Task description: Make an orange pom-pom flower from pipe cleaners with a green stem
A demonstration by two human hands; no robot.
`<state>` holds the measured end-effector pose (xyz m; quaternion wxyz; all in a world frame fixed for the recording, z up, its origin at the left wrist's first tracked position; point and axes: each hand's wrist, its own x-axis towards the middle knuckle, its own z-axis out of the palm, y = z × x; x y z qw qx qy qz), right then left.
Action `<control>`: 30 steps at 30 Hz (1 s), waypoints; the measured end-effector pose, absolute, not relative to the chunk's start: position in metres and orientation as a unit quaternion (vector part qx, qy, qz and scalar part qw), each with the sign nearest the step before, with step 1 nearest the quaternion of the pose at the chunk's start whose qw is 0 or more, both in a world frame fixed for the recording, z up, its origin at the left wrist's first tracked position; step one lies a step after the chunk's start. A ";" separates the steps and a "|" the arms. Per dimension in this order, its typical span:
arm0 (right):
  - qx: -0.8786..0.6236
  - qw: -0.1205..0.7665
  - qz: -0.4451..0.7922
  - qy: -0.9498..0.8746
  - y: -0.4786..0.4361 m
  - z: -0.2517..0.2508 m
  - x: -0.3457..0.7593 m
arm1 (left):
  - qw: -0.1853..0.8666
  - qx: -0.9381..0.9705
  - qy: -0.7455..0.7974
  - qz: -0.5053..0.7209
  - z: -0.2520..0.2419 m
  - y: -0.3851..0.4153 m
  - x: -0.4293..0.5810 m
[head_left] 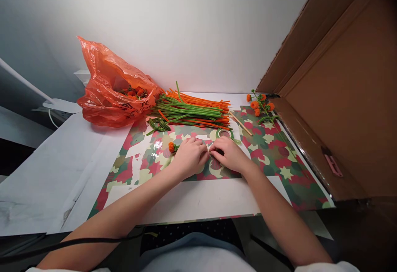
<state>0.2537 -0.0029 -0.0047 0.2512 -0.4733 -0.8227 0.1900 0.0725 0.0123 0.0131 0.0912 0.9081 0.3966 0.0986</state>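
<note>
My left hand [192, 156] is closed in a pinch, with an orange pipe-cleaner flower [171, 147] sticking out on its left side. The flower's short green stem runs in under my left hand, which hides the rest. Close by, my right hand [228, 153] is also pinched shut, its fingertips nearly touching those of my left. What lies between the right fingertips is too small to make out. Just behind my right hand, a roll of green tape [223, 134] lies on the camouflage-patterned sheet [285, 173], partly covered by the hand.
Behind my hands lie a pile of green pipe cleaners [195, 108] and orange pipe cleaners [201, 98]. An orange plastic bag [105, 106] with orange flowers stands at the left. A thin wooden stick [241, 124], a flower spray [257, 106], cardboard [338, 98] and a pink cutter [333, 164] are to the right.
</note>
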 end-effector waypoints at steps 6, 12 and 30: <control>-0.479 0.250 0.185 -0.821 -0.002 -0.001 0.258 | 0.108 0.909 0.389 0.099 0.013 0.014 0.076; -0.552 0.237 0.147 -0.786 0.000 0.006 0.276 | 0.152 0.898 0.404 0.091 0.023 0.005 0.048; -0.478 0.187 0.161 -0.843 -0.006 0.000 0.239 | 0.184 0.915 0.350 0.081 0.032 -0.002 0.017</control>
